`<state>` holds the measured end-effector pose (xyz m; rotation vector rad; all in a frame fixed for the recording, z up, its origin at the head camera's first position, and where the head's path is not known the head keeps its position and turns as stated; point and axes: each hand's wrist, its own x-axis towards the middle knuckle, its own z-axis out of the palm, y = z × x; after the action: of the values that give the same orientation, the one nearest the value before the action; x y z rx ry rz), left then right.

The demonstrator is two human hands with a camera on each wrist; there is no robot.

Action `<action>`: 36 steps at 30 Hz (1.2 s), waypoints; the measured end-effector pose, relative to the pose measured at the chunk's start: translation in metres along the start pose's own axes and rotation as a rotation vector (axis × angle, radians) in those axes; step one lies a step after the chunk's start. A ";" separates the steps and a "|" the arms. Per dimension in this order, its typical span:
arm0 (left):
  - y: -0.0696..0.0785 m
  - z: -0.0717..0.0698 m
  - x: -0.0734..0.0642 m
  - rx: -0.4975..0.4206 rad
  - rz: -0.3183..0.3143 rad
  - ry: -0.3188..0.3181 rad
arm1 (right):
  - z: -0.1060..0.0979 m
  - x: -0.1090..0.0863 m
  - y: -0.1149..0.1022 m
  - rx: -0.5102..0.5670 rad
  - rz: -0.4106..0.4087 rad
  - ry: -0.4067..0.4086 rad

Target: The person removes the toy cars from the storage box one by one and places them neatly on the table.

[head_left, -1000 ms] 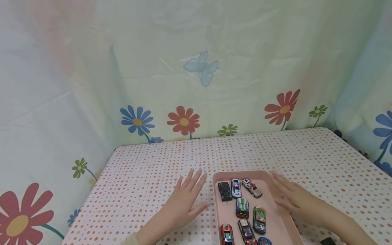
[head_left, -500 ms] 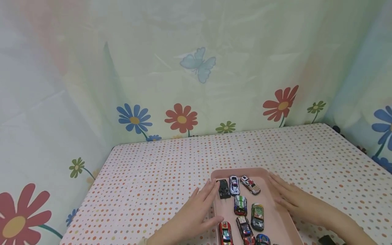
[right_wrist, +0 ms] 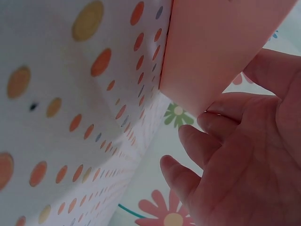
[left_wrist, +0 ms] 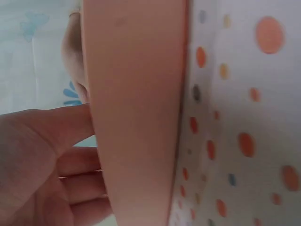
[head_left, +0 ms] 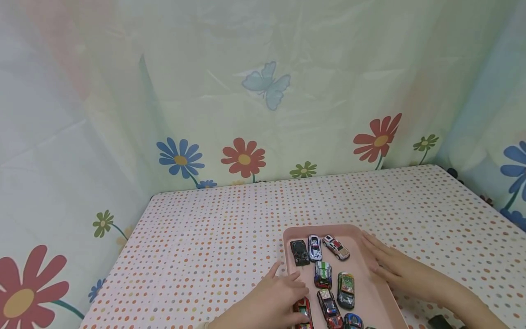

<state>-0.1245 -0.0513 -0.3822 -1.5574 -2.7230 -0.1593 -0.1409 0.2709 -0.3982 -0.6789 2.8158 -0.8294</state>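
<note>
A pink tray (head_left: 380, 299) stands on the table, with several toy cars in it. My left hand (head_left: 274, 299) reaches over its left wall, fingers bent loosely above a red toy car (head_left: 302, 305). The thumb overlaps the car's near part, and the car shows between thumb and fingers. In the left wrist view, the tray wall (left_wrist: 136, 113) hides the fingertips of my left hand (left_wrist: 47, 165). My right hand (head_left: 400, 269) lies along the tray's right side with fingers extended. The right wrist view has this hand (right_wrist: 240, 141) at the outer wall (right_wrist: 211, 52), lower fingers spread.
Near the red car are a black car (head_left: 300, 252), a white car (head_left: 314, 248), a green-striped car (head_left: 323, 274) and others. A dark object (head_left: 439, 322) lies right of the tray. A flowered curtain (head_left: 197, 91) rises behind the dotted tabletop (head_left: 213, 237).
My left hand has moved right from beside the tray to over its left wall, then nearer along it to the red car, its fingers bending. The right hand stays at the tray's right side.
</note>
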 end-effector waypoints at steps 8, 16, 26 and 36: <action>0.006 -0.006 0.010 0.050 -0.114 -0.188 | 0.001 0.000 0.001 -0.003 -0.009 0.009; 0.012 -0.005 0.019 0.107 -0.199 -0.259 | 0.003 0.001 0.002 0.001 0.026 0.001; 0.016 -0.004 0.022 0.135 -0.241 -0.271 | 0.008 -0.001 0.009 -0.052 -0.034 0.053; 0.017 0.000 0.023 0.147 -0.236 -0.218 | 0.008 0.000 0.008 -0.045 -0.012 0.050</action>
<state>-0.1212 -0.0230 -0.3797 -1.2832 -2.9985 0.2200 -0.1417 0.2727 -0.4094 -0.6920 2.8855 -0.7987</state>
